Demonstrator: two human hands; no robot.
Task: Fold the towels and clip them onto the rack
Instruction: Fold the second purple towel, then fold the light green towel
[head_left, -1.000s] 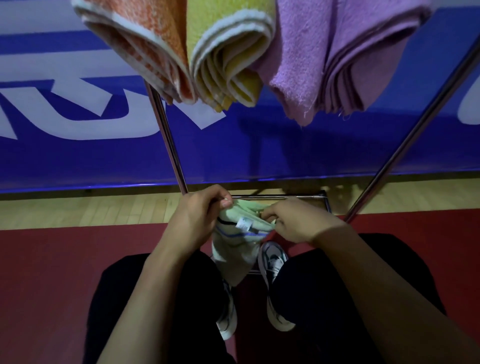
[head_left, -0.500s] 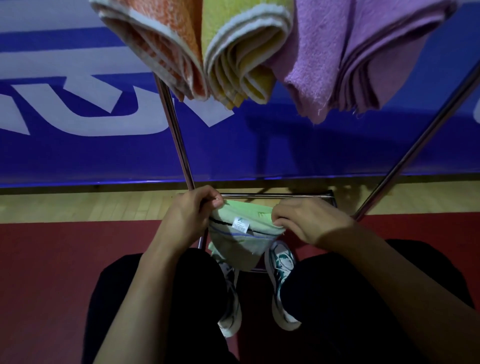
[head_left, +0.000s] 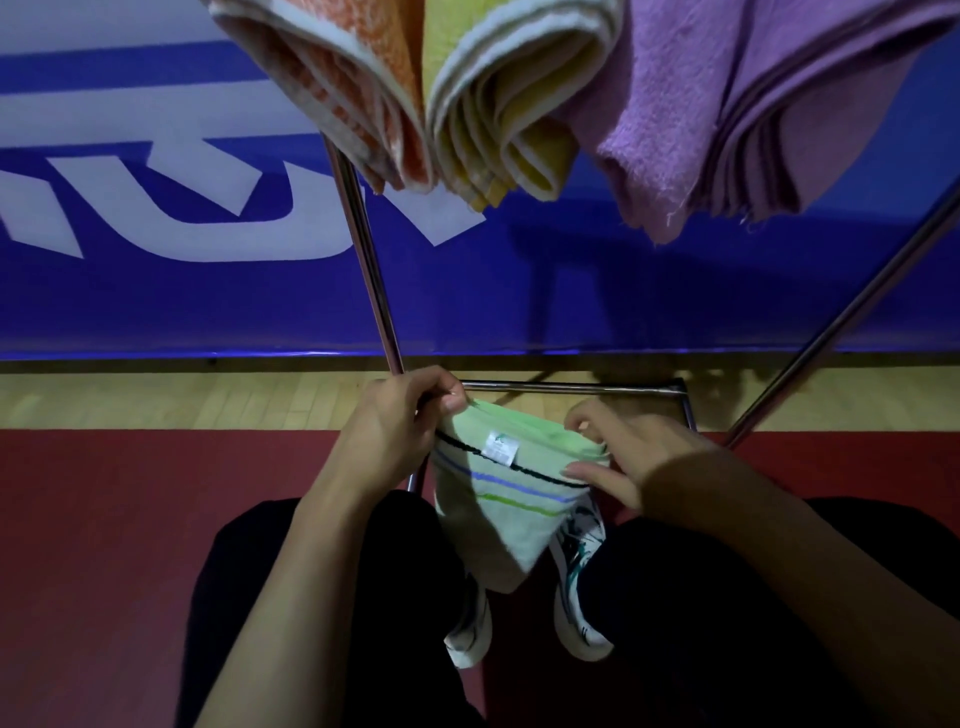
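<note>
Green towel (head_left: 511, 486): I see it part-folded, hanging in the air above the floor between my knees, label up, so the edges can be lined up.
Left hand (head_left: 396, 431): pinching the towel's left top corner, keeping the fold taut.
Right hand (head_left: 621, 457): fingers gripping the stacked layers at the right corner.
Rack (head_left: 366, 260): orange towel (head_left: 343, 78), yellow towel (head_left: 498, 119) and purple towel (head_left: 727, 114) already hang overhead; I judge green goes next.
</note>
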